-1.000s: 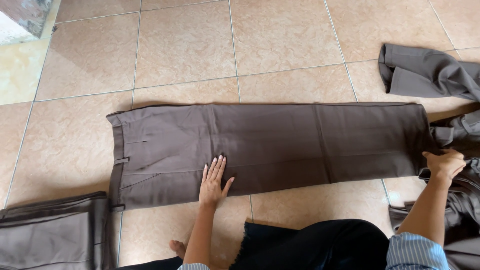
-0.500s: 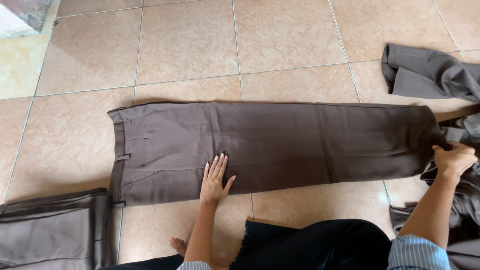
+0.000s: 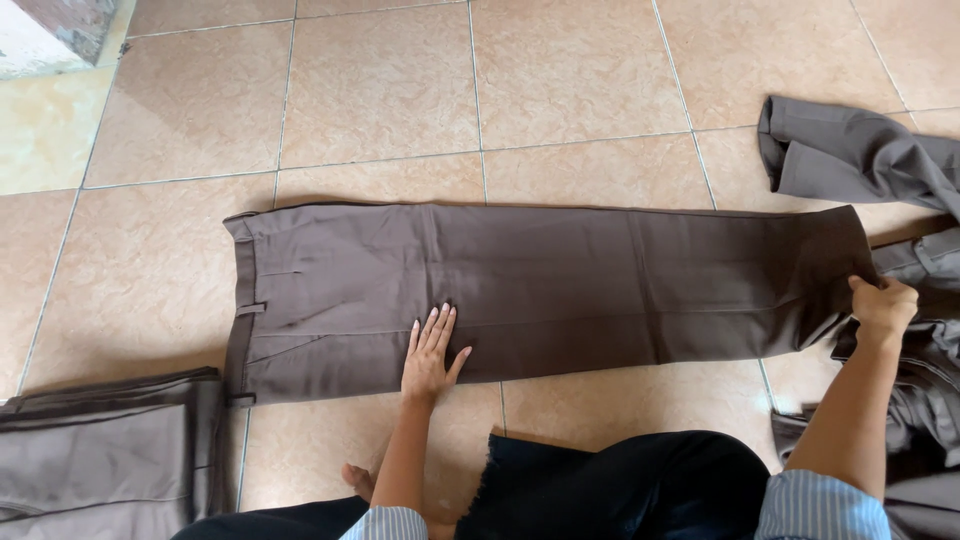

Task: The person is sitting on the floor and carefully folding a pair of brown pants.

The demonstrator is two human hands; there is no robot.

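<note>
Left hand [image 3: 430,352] lies flat, fingers spread, on a pair of dark brown trousers [image 3: 540,285] stretched across a tiled floor [image 3: 380,90], while the right hand [image 3: 882,306] is closed around the cloth at the hem end. The trousers are folded lengthwise, one leg over the other, into a long, nearly rectangular strip with straight edges and a smooth, matte woven surface. The long axis runs left to right across the view: the waistband [image 3: 240,300], with belt loops and a slit pocket, sits at the left, and the hems point right toward the gripping hand. A faint crease crosses the cloth partway along the legs.

The floor is made of large square tiles in a glossy peach-tan, split by thin pale grout lines. At lower left, just beside the waistband, rests a neatly folded garment [image 3: 100,450] of the same brown cloth. At upper right and along the right edge lies a loose, rumpled heap of similar garments [image 3: 860,155]. The person sits at the bottom edge in dark clothing with blue-and-white striped sleeves [image 3: 820,505].
</note>
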